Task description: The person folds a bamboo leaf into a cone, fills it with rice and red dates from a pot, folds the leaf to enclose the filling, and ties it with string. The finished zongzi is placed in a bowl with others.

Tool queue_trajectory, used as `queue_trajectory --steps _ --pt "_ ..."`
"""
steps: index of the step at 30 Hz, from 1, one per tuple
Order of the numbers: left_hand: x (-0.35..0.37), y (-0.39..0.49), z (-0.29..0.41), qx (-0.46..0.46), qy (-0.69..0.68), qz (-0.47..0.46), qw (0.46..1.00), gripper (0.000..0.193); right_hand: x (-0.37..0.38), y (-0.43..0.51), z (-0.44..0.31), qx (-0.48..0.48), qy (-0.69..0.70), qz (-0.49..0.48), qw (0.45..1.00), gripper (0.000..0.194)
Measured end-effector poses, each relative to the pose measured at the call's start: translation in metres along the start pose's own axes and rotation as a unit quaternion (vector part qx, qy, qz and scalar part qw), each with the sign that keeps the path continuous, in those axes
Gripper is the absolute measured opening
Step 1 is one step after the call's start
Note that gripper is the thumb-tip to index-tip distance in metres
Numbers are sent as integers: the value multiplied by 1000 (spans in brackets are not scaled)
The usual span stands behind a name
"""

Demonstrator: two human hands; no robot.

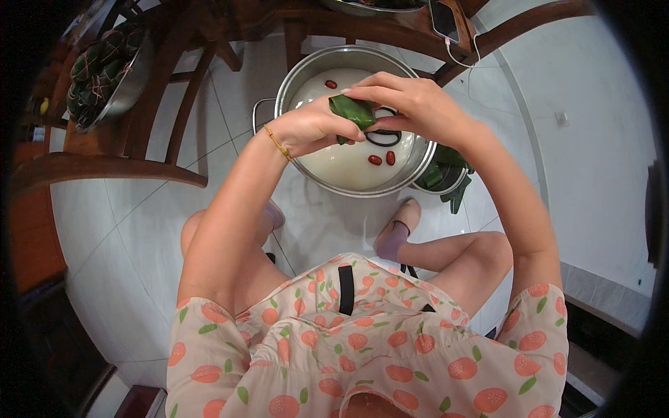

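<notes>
Over a wide steel pot, my left hand (313, 125) grips a folded green leaf parcel (353, 111). From the other side my right hand (407, 104) spans the same parcel, its fingertips at the upper edge and its thumb near the lower right. What lies inside the leaf is hidden. Below, the pot (355, 193) contains white soaked rice or a similar white grain (334, 170) in cloudy liquid. Red dates (375, 160) rest in several spots on its surface. Black loop handles (384, 142), apparently of scissors, show partly behind my right hand.
A smaller pot with green leaves (431, 177) stands against the big pot's right side. At left, a steel bowl (128, 86) of tied leaf-wrapped dumplings (102, 73) sits on a wooden chair (172, 104). A charging phone (444, 21) lies on wood at the upper right, its white cable (460, 64) hanging.
</notes>
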State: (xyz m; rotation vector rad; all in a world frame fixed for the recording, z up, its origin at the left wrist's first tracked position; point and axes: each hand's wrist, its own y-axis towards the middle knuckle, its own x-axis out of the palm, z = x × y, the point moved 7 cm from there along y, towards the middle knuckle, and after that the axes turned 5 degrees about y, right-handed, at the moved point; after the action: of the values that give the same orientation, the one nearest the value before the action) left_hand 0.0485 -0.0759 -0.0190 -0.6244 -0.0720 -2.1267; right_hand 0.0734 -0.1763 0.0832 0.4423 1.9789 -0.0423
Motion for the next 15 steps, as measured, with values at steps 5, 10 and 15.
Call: queue_trajectory --steps 5,10,15 --pt "2 -1 5 17 22 7 1000 49 0 1 1 -22 -22 -2 1000 58" --pt "7 -6 8 4 63 -8 998 50 3 -3 -3 -39 -43 26 998 59" --pt "6 -5 0 9 64 57 996 50 17 -17 10 22 10 43 999 62"
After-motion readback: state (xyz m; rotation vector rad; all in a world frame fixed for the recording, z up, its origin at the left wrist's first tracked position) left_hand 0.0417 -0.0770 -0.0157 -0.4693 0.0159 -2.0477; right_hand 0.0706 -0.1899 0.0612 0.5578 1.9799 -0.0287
